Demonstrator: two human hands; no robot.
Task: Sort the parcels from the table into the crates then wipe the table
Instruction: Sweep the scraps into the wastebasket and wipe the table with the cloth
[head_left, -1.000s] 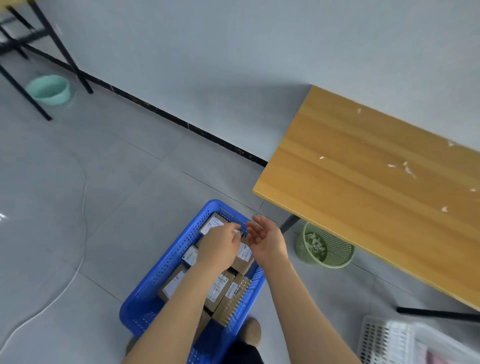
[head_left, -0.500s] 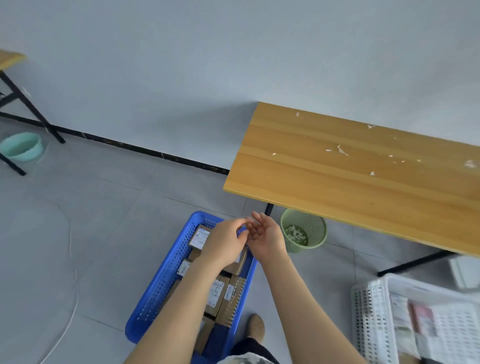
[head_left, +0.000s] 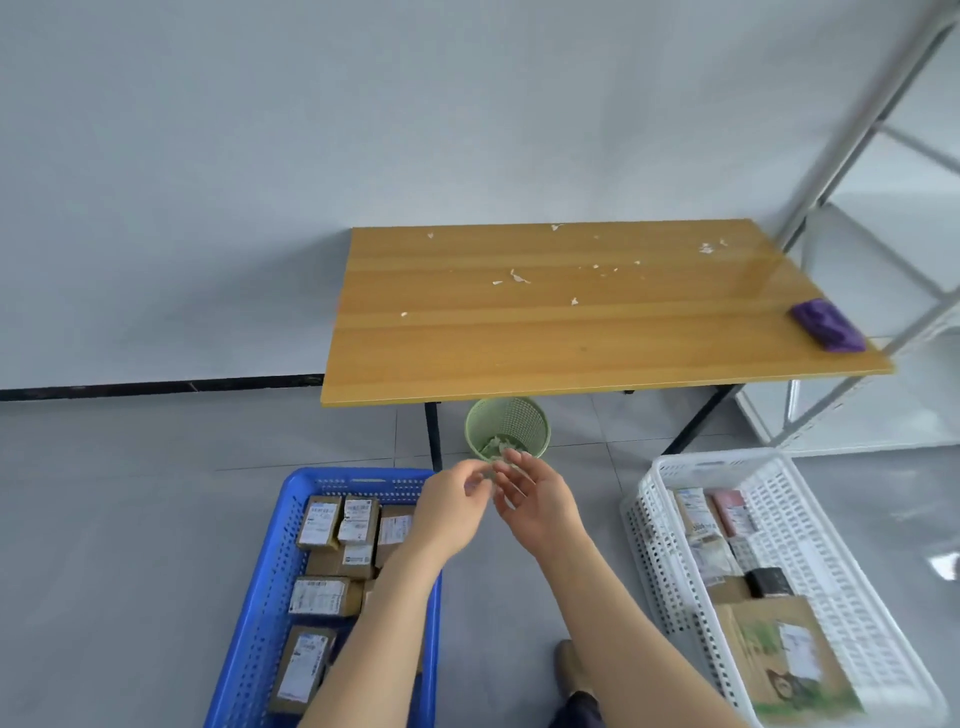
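- The blue crate (head_left: 260, 597) sits on the floor at the left, in front of the table, low and close so parcels can be dropped straight in; small brown boxes with white labels (head_left: 319, 522) lie flat inside it, packed side by side.
- The left hand (head_left: 452, 512) hovers over the crate's right rim, fingers curled loosely toward the other hand; whether it pinches anything I cannot tell, since the fingertips are blurred.
- The right hand (head_left: 537, 501) is beside it, palm turned inward and fingers spread apart, holding no parcel. The two hands nearly meet, probably brushing scraps off over the bin.
- The green wastebasket (head_left: 508, 428) stands under the table's front edge, just beyond the hands, with paper bits inside.
- The table (head_left: 597, 338) carries no parcels, only scattered white paper scraps (head_left: 514, 276), so sorting looks finished and wiping is what remains.
- The white crate (head_left: 810, 545) rests on the floor at the right, holding flatter, mixed parcels.
- A purple cloth (head_left: 827, 325) lies at the table's right edge, well apart from both hands, handy for the wipe.
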